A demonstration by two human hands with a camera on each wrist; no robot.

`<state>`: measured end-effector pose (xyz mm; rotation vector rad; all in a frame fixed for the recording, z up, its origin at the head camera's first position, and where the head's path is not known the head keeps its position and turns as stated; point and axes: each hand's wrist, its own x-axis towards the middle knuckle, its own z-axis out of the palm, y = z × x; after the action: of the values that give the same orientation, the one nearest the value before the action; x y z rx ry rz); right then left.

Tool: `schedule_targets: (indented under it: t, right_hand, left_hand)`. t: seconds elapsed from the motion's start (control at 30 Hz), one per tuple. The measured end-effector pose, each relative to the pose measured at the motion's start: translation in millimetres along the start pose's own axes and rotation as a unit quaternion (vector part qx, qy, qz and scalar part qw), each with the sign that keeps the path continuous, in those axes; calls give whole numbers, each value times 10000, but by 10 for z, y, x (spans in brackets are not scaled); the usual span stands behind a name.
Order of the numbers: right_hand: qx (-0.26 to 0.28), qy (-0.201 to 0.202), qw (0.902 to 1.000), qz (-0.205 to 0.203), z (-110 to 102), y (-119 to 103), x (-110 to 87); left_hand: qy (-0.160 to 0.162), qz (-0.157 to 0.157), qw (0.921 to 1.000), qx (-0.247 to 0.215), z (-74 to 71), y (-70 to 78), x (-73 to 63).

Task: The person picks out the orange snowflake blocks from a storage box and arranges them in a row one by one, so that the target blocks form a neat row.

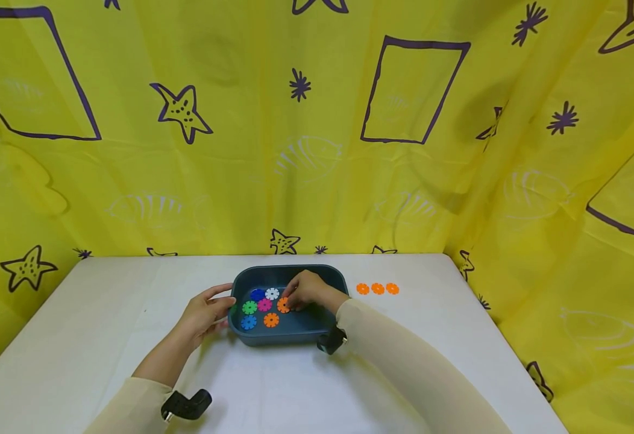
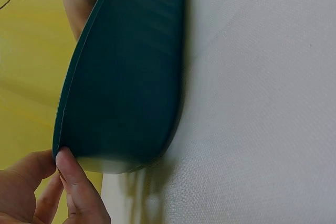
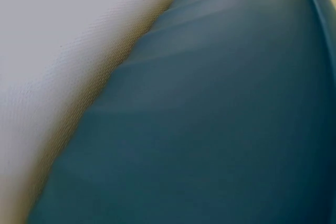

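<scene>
1. Left hand (image 1: 203,310), left of centre, pinches the tray (image 1: 273,339) by its left rim, fingers parted just by the rim; I'd guess to steady it.
2. Right hand (image 1: 308,289), mid-frame, reaches inside; fingers bent, nearly together, seem to pinch an orange disc (image 1: 283,305). My right wrist feed shows only tray wall and table, can't confirm.
3. Also in the tray, left part: dark blue disc (image 1: 257,295), white disc (image 1: 272,294), green disc (image 1: 249,308), pink disc (image 1: 264,305), light blue disc (image 1: 249,323), second orange disc (image 1: 271,319).
4. Right of tray: three matching orange discs (image 1: 378,289) in a row, looks deliberate.
5. Table (image 1: 273,386) white, woven-looking; yellow curtain (image 1: 241,181) behind, starfish prints.
</scene>
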<state>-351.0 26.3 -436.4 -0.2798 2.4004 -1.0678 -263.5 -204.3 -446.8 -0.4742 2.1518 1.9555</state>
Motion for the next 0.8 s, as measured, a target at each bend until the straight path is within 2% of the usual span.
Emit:
schedule_targets:
  t: [0.5, 0.8]
  right_hand:
    - [264, -67, 9994, 230, -48, 38, -42]
    - [359, -150, 9991, 190, -94, 95, -86]
  left_hand:
    - [45, -53, 9999, 81, 6, 9, 0]
    - [34, -20, 9999, 120, 5, 10, -9]
